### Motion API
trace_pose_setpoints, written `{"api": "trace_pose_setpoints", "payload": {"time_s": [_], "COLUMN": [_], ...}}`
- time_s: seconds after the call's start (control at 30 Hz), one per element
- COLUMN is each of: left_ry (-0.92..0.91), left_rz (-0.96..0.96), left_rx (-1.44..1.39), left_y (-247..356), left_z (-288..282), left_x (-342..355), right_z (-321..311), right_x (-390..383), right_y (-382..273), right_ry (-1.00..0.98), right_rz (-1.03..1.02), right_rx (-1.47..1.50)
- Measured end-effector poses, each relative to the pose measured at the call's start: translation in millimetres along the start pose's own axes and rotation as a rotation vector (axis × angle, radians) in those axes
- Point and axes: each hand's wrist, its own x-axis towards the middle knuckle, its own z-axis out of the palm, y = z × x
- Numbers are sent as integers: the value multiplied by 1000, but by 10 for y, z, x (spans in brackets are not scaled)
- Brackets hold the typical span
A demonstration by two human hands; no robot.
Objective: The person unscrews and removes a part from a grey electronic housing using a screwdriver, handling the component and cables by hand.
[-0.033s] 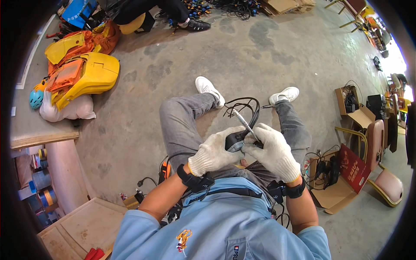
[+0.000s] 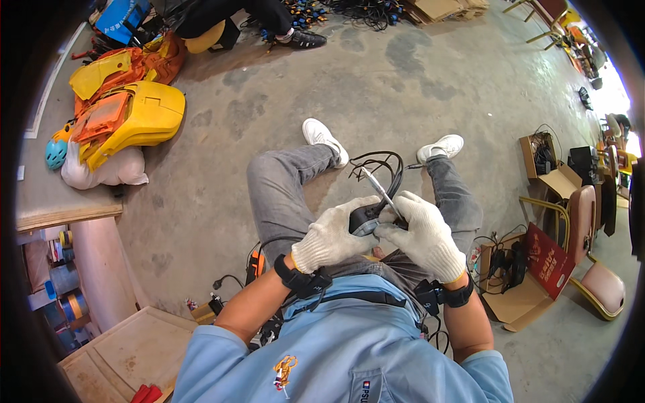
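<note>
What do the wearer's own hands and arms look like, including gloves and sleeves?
The left hand and right hand wear off-white knitted gloves with ribbed cuffs edged in yellow. Each wrist has a black strap carrying a small black box. The forearms are bare below short light-blue sleeves.

Gap between knees (image 2: 269,173), cables (image 2: 399,176) within.

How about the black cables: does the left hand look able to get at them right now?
Probably yes, if it lets go first: the left hand appears to hold the black device. Beyond it, the black cables loop up mostly uncovered, with the silver tool in the right hand crossing nearby.
</note>
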Motion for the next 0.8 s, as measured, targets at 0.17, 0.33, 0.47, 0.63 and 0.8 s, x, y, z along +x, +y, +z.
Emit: {"api": "trace_pose_setpoints", "payload": {"time_s": [0.17, 0.33, 0.47, 0.63, 0.8], "left_ry": [-24, -102, -183, -262, -244], "left_rz": [39, 159, 223, 116, 18], "left_rx": [94, -54, -209, -151, -118], "left_y": [-85, -82, -48, -146, -317], "left_z": [-5, 4, -11, 4, 107], "left_x": [4, 48, 28, 18, 67], "right_z": [-36, -120, -95, 1, -40], "right_x": [10, 3, -1, 1, -7], "right_y": [-25, 4, 150, 265, 263], "right_ry": [13, 6, -78, -112, -171], "right_rz": [135, 199, 238, 233, 325], "right_rx": [-253, -188, 245, 300, 332]}}
